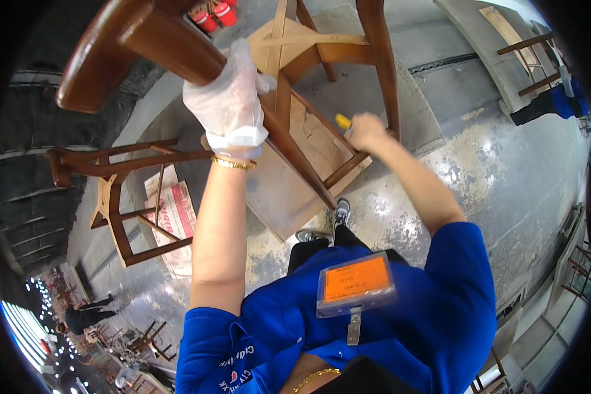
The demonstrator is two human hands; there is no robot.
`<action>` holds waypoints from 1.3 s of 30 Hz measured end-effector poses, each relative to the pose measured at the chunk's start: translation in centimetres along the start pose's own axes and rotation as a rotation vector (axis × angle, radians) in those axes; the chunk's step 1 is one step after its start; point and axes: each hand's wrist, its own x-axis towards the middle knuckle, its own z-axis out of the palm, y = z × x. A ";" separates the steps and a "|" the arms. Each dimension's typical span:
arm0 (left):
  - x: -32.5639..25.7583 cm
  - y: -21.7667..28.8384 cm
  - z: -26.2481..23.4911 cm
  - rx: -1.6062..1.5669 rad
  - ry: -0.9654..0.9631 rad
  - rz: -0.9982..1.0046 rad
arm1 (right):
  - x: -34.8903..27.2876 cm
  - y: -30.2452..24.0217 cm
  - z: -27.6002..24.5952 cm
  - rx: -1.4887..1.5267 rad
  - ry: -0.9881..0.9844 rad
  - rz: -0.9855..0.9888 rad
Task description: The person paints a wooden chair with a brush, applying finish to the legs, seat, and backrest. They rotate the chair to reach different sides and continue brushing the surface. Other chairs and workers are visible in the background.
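Head view: a dark brown, glossy wooden chair (287, 148) is filling the upper middle, directly in front of the person, its pale, unstained wooden braces (289, 41) showing beneath the seat frame and its lower leg reaching down near the shoes.
Step in hand: the person seems to be steadying the chair on one side while working around its lower rails on the other; the exact treatment is not clear.
Next move: it would likely be calling for a firm hold on the post, with the small tool meeting the wood under control.
Left fingers: the white-gloved left hand (226, 98) is gripping the chair's round brown post, its fingers wrapping closely about the wood.
Right fingers: the bare right hand (366, 131) is curling in around a small yellow-ended tool (343, 121), fingers bunched together; blur is hiding its kind, and whether it is touching the rail cannot be told.
Underneath: a flat brown sheet (269, 197) is lying on the patchy grey concrete floor (440, 210).
Left side: a second brown wooden chair frame (157, 251) is resting beside red-and-white printed cardboard (184, 205).
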 end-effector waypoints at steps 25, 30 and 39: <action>-5.4 -5.0 -13.3 -0.299 -0.038 0.036 | -16.4 11.4 14.8 1.190 0.213 0.115; -5.8 -4.7 -14.1 -0.108 0.011 -0.088 | -13.2 4.7 14.2 1.009 0.239 -0.099; -19.1 -9.5 -25.9 0.653 0.030 -0.233 | -4.9 -11.5 17.1 0.645 0.240 0.021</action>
